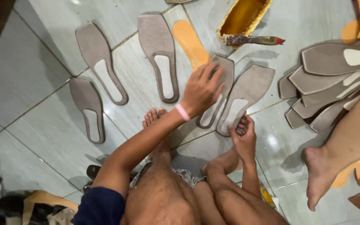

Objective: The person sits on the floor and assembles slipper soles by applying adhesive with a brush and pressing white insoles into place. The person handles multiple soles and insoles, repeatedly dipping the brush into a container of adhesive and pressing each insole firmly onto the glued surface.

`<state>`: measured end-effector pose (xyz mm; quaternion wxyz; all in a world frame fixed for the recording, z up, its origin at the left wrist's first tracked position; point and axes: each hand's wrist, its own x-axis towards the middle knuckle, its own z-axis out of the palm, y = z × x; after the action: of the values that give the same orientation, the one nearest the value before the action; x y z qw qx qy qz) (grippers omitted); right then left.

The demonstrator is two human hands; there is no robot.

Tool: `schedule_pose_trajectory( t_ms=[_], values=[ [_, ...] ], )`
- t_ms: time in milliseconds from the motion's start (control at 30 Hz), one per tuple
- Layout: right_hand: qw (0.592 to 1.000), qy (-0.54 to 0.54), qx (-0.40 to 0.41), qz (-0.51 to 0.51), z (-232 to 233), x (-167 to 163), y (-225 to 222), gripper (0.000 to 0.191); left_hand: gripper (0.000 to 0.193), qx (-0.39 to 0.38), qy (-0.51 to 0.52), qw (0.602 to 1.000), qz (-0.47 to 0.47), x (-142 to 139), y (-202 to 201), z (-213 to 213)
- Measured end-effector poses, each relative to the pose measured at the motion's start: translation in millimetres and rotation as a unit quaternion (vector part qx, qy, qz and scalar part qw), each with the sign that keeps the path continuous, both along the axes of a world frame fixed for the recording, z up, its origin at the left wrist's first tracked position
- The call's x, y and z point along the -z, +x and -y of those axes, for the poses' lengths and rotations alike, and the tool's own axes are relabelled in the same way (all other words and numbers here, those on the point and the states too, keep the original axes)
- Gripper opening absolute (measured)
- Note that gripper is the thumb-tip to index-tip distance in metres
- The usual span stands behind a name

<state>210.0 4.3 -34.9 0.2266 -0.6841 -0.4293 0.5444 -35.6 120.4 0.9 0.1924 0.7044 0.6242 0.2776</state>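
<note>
Fingers spread flat, the left hand (201,89) presses palm-down on a grey sole (219,89) lying on the tiled floor (42,133), a pink band (182,111) round that wrist. Down by the heel end of the next grey sole (246,93), the right hand (243,135) has its fingers curled in, fingertips at the sole's lower tip; whether they pinch it or only touch it, I cannot tell. These two soles lie side by side, touching along their edges, each with a pale patch in the middle.

Just behind the left hand's fingers an orange insole (190,43) lies bare on the tile. Beyond it sits a long yellow tray (246,26) of amber glue, a brush (251,40) with a red-tipped handle laid across its near end. No label shows on the tray.

Off to the left, three more grey soles (101,62) are laid out apart from one another, toes pointing away. Over on the right a fanned stack of soles (326,83) overlaps, and another person's foot (319,175) is planted just below it, with orange pieces (357,171) beside it.
</note>
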Motion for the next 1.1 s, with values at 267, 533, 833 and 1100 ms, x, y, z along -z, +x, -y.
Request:
schedule_pose_trajectory(
  t_ms=[267, 533, 833, 1100],
  values=[
    [0.998, 0.006, -0.049, 0.031, 10, -2, -3, 0.067, 0.055, 0.008, -0.120, 0.991, -0.056, 19, 46, -47],
    [0.992, 0.030, -0.086, 0.092, 4, -15, 0, 0.057, 0.036, -0.030, -0.055, 0.998, -0.017, 19, 47, -41],
    [0.976, 0.120, 0.171, -0.064, 17, -16, 24, 0.032, 0.025, 0.175, -0.018, 0.950, 0.256, -26, 72, 16],
    [0.940, 0.012, 0.309, -0.147, 29, -41, 25, 0.031, 0.037, 0.132, -0.307, 0.873, 0.354, -12, 85, 62]
  ],
)
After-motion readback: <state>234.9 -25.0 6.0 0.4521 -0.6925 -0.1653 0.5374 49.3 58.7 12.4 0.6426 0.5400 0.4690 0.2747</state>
